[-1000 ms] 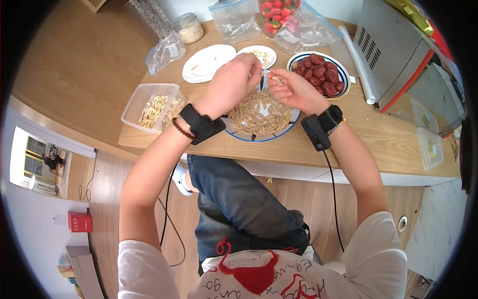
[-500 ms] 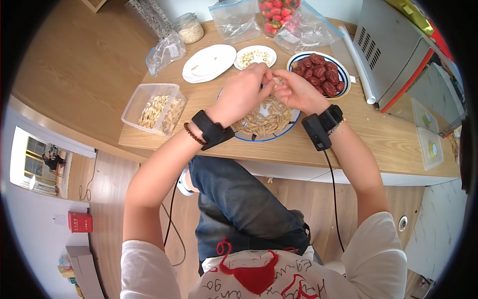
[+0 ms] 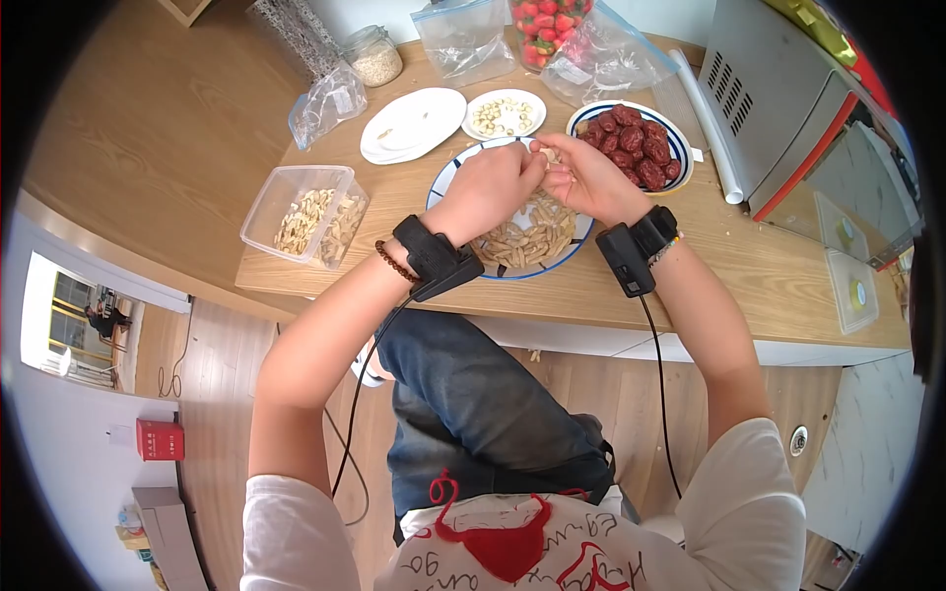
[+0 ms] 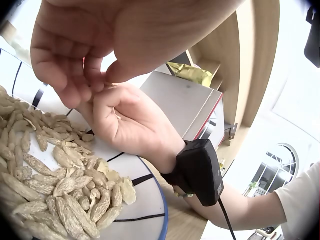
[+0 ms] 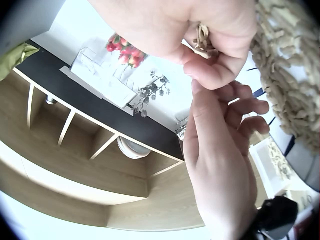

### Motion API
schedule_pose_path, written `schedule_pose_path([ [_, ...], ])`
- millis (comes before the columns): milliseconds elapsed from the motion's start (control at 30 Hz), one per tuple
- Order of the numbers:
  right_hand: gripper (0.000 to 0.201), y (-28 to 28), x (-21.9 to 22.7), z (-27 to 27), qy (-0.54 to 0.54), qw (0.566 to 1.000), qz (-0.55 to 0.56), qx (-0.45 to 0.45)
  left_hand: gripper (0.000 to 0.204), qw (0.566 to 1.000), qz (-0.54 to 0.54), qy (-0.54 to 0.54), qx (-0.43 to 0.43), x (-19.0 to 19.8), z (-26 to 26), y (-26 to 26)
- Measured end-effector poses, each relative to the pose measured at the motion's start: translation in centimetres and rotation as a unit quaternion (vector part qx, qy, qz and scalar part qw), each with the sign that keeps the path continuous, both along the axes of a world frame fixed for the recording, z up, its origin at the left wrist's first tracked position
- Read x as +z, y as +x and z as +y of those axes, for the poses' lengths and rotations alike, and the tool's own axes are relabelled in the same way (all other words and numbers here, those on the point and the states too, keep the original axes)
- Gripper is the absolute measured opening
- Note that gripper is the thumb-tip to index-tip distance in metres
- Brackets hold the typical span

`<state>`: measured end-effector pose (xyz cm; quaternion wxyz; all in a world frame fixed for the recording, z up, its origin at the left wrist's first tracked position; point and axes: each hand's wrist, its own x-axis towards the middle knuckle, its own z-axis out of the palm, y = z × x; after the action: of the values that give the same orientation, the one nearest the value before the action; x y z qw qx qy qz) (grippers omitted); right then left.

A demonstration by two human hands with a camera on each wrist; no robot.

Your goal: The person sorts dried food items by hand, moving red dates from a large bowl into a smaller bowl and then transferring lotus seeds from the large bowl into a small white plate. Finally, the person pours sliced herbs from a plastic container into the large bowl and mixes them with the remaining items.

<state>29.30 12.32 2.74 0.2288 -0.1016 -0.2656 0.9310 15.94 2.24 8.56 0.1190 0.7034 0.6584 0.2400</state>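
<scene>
Over a blue-rimmed plate (image 3: 440, 187), my two hands meet at the fingertips. My right hand (image 3: 596, 182) curls its fingers around a few dried tan root pieces (image 5: 202, 40), which show between thumb and palm in the right wrist view. My left hand (image 3: 490, 192) comes in from the other side, its thumb and finger tips right at the right hand's. Whether it pinches a piece I cannot tell. Wrinkled, finger-shaped dried roots (image 4: 75, 195) lie in a ring on the plate, with flat pale slices (image 4: 112, 175) among them in the left wrist view.
A clear plastic tub (image 3: 258, 212) of pale dried pieces stands at left. Behind are a white oval plate (image 3: 414, 123), a small plate (image 3: 540, 110) with pale round seeds, and a bowl (image 3: 682, 143) of red dates. Plastic bags (image 3: 463, 44) lie at the back; a grey oven (image 3: 759, 89) stands right.
My left hand has moved from near the small seed plate down and toward the right hand, uncovering that plate. The right hand stays almost where it was.
</scene>
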Motion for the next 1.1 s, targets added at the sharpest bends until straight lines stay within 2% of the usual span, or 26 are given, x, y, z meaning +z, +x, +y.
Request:
schedule_pose_path([
  [167, 0.017, -0.1, 0.3, -0.2, 0.015, 1.000, -0.004, 0.000, 0.032, 1.000, -0.023, 0.015, -0.013, 0.1, 0.2, 0.0],
  [267, 0.016, -0.2, 0.8, -0.7, 0.034, 0.998, -0.040, -0.046, 0.032, 0.999, -0.031, 0.017, -0.004, 0.3, 0.1, 0.3],
  [467, 0.017, -0.2, 0.1, -0.2, 0.056, 0.998, 0.008, 0.005, 0.029, 0.999, -0.045, 0.028, -0.003, 0.3, 0.3, 0.3],
  [567, 0.017, -0.1, 0.7, -0.7, 0.042, 0.999, -0.023, -0.021, 0.025, 0.992, -0.084, 0.081, -0.054, 0.1, 0.5, 0.2],
  [667, 0.015, -0.2, 0.1, -0.1, 0.031, 0.999, 0.014, 0.015, 0.022, 0.991, -0.090, 0.081, -0.054, 0.6, 0.2, 0.3],
  [867, 0.015, 0.1, 0.0, 0.5, -0.059, 0.995, 0.017, 0.073, 0.018, 0.999, -0.013, 0.026, -0.029, -0.1, -0.5, -1.7],
  [967, 0.015, 0.1, 0.3, 0.3, -0.067, 0.996, 0.007, 0.063, 0.015, 0.998, -0.017, -0.032, -0.046, -0.2, -1.3, -2.4],
  [1067, 0.015, 0.2, 0.4, 0.4, -0.062, 0.996, 0.013, 0.070, 0.012, 0.986, -0.032, -0.110, -0.123, -0.3, -1.5, -2.2],
  [1100, 0.015, 0.2, 0.5, 0.3, -0.058, 0.996, 0.011, 0.069, 0.012, 0.985, -0.011, -0.102, -0.141, -0.4, -1.6, -2.1],
])
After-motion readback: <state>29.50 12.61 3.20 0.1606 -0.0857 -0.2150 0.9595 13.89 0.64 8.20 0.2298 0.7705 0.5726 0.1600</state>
